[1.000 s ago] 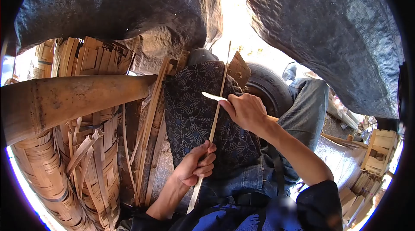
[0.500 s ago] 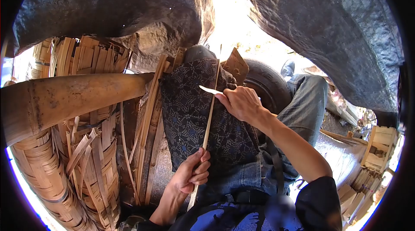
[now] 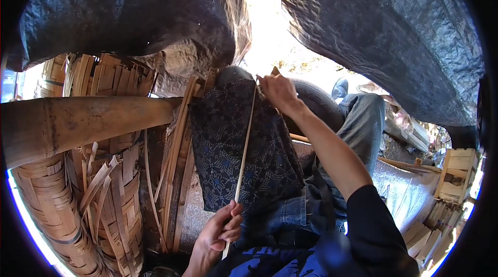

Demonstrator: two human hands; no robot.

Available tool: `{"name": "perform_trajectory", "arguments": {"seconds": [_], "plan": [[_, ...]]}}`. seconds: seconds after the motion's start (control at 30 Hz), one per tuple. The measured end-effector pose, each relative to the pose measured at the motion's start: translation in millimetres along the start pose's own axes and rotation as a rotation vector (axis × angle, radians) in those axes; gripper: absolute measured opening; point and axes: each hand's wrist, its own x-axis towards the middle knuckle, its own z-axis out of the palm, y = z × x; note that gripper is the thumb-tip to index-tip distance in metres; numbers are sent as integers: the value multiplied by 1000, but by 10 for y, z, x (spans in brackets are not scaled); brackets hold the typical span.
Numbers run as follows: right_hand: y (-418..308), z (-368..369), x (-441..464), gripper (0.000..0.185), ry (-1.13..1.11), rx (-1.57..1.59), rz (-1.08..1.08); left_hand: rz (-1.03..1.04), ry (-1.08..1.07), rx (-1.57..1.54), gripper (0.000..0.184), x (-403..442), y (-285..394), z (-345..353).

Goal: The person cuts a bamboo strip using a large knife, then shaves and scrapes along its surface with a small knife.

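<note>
My left hand (image 3: 223,229) is closed round the lower part of a thin pale bamboo strip (image 3: 244,157), near my waist. The strip runs up over a dark patterned cloth (image 3: 223,142) that covers my thigh. At the strip's far end, by the knee, is my right hand (image 3: 278,90), its fingers closed. The knife seen in it earlier is mostly hidden now; only a small pale bit shows at the fingertips.
Woven bamboo baskets (image 3: 57,209) stand at the left, with a thick bamboo pole (image 3: 93,124) across them. Dark sheeting (image 3: 373,33) hangs above. A tyre (image 3: 319,106) lies beyond the cloth, and a wooden crate (image 3: 456,173) is at the right.
My right hand has moved up and away along the strip, from mid-cloth to its far end. My left hand has shifted slightly down and left, still gripping the strip.
</note>
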Motion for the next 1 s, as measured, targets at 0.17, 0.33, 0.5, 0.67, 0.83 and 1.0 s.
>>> {"name": "perform_trajectory", "arguments": {"seconds": [0.17, 0.33, 0.5, 0.67, 0.83, 1.0], "plan": [[87, -374, 82, 56, 5, 109, 291, 69, 65, 194, 28, 71, 86, 146], [-497, -832, -592, 53, -296, 257, -43, 339, 287, 660, 31, 435, 222, 156], [-836, -1018, -962, 44, -289, 113, 17, 510, 397, 1012, 37, 562, 146, 186], [-793, -788, -1055, 50, -252, 43, -40, 658, 479, 1125, 37, 640, 78, 147], [-757, -668, -978, 56, -273, 45, -120, 599, 488, 998, 37, 585, 61, 132], [-809, -615, -969, 57, -263, -143, -129, 575, 448, 898, 36, 592, 64, 128]]}}
